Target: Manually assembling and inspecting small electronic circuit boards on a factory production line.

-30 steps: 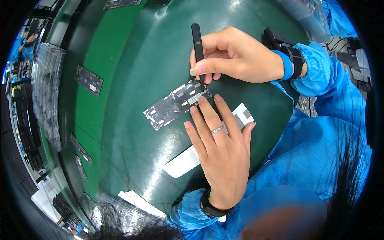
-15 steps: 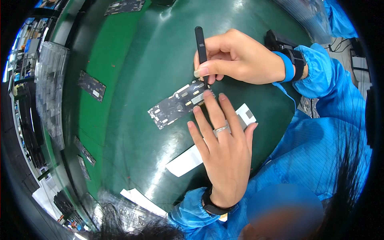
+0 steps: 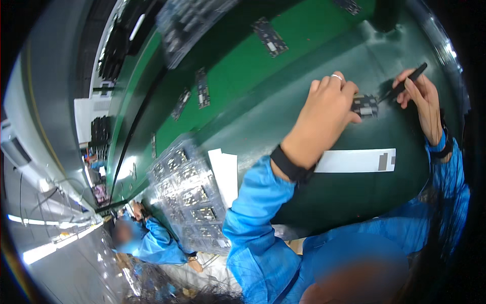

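Note:
A small dark circuit board (image 3: 365, 107) lies by the green mat's right part, its left portion hidden under my left hand (image 3: 326, 111). The fingers of that hand curl over one side of the board, with the thumb at the other. Black tweezers (image 3: 411, 78) are pinched in my right hand (image 3: 419, 96). Their tips point down beside the board's right end; whether they touch it is too blurred to tell. Nearer to me, below the board, rests a white strip (image 3: 349, 161) with a grey patch at its right end.
Further circuit boards (image 3: 270, 38) lie spaced out along the bright green strip. Clear plastic trays holding several boards (image 3: 190, 195) stand at the left, beside white paper (image 3: 223, 175). Another clear tray stack (image 3: 190, 25) sits at the far edge. A co-worker in blue (image 3: 152, 243) is at the lower left.
The view has swung leftward, bringing trays and a co-worker into sight. My left hand has gone from flat fingers at the board's edge to curling round it. The tweezers have moved off the board's top.

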### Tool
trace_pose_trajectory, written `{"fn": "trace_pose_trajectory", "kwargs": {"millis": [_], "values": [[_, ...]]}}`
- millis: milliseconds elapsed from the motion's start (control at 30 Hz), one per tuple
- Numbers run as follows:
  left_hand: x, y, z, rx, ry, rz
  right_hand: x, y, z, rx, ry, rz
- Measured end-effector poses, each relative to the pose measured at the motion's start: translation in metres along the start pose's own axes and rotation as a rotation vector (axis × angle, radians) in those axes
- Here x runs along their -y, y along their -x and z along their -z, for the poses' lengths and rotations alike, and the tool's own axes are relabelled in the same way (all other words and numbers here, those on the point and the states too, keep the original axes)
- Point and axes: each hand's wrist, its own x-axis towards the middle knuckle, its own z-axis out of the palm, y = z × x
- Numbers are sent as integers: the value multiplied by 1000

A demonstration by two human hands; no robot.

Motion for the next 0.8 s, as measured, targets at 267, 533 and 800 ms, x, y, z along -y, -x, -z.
{"fn": "trace_pose_trajectory", "kwargs": {"millis": [267,533,800], "values": [[180,26,104,-431,-99,474,-11,-3,-4,70,-14,-1],[229,89,119,-409,-414,1084,-38,-9,11,113,76,24],[185,286,194,-797,50,1056,-45,-11,22,95,39,56]]}}
